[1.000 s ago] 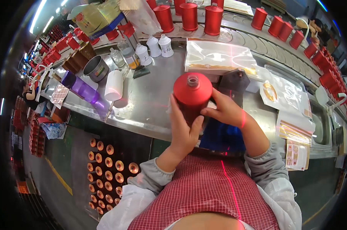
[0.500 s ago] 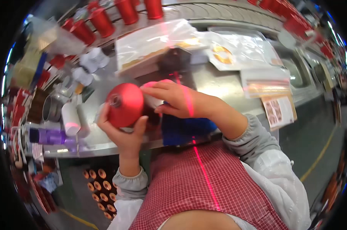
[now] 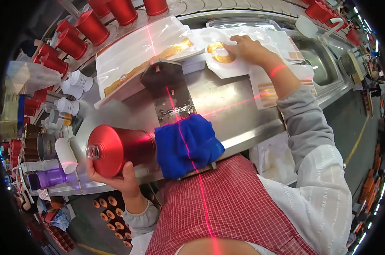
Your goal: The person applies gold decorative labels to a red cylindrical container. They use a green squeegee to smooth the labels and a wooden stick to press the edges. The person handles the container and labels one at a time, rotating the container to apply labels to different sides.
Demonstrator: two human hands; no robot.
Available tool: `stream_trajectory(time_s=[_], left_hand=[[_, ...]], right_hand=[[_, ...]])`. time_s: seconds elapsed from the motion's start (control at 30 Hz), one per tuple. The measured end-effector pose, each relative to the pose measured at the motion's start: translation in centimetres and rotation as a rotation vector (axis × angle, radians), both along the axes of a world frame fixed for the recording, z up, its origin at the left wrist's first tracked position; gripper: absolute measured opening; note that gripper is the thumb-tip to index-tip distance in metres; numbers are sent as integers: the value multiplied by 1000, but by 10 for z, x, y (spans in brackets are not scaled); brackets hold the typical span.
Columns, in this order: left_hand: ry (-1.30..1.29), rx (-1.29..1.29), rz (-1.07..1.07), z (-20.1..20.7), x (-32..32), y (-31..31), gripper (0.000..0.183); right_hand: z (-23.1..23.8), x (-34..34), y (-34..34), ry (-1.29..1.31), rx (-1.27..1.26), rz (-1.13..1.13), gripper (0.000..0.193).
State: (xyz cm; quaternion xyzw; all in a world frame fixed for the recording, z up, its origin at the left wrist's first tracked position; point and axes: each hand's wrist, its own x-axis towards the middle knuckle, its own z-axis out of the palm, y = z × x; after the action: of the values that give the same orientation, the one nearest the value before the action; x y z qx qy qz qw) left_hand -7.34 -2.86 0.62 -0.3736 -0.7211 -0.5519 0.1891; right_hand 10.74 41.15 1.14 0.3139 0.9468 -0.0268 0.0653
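At the near left of the bench (image 3: 243, 111), your left hand (image 3: 122, 182) grips a red bottle (image 3: 126, 146) by its shoulder, thumb on the near side. The bottle tilts well over, its clear neck (image 3: 93, 151) toward the left and its base toward the right; whether the bench bears any weight is unclear. It looks rigid, probably glass, so expect some heft, a smooth coat that may slip and a neck that could chip: cup the broad body, support the base, spare the neck. Right of the base lies a rumpled blue cloth (image 3: 188, 144), soft-looking; farther off stands a dark plate (image 3: 162, 75). Far right, your right hand (image 3: 252, 51) is at a gold ring-shaped label (image 3: 220, 57), fingers bent; you cannot tell whether they pinch it. Beyond, far left, stand more red bottles (image 3: 92, 27).
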Motion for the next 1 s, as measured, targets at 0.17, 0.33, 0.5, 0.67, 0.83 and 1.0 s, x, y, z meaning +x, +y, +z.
stream_trajectory(time_s=[0.17, 0.33, 0.5, 0.67, 0.83, 1.0], left_hand=[[8, 21, 35, -3, 2, 0, 100], [63, -88, 150, -2, 5, -2, 104], [68, -78, 178, -7, 4, -2, 108], [59, -58, 186, -8, 7, -5, 113], [60, -44, -19, -14, -1, -18, 113], [-101, 105, -380, 5, -5, -5, 111]], right_hand=[[-10, -28, 51, -122, 202, -36, 36], [-34, -41, 137, 93, 69, -10, 34], [-26, -53, 144, 91, 41, 32, 33], [-30, -63, 169, 81, 14, 166, 29], [-35, -43, 176, -3, 207, -33, 15], [14, -15, 131, 286, 355, 50, 21]])
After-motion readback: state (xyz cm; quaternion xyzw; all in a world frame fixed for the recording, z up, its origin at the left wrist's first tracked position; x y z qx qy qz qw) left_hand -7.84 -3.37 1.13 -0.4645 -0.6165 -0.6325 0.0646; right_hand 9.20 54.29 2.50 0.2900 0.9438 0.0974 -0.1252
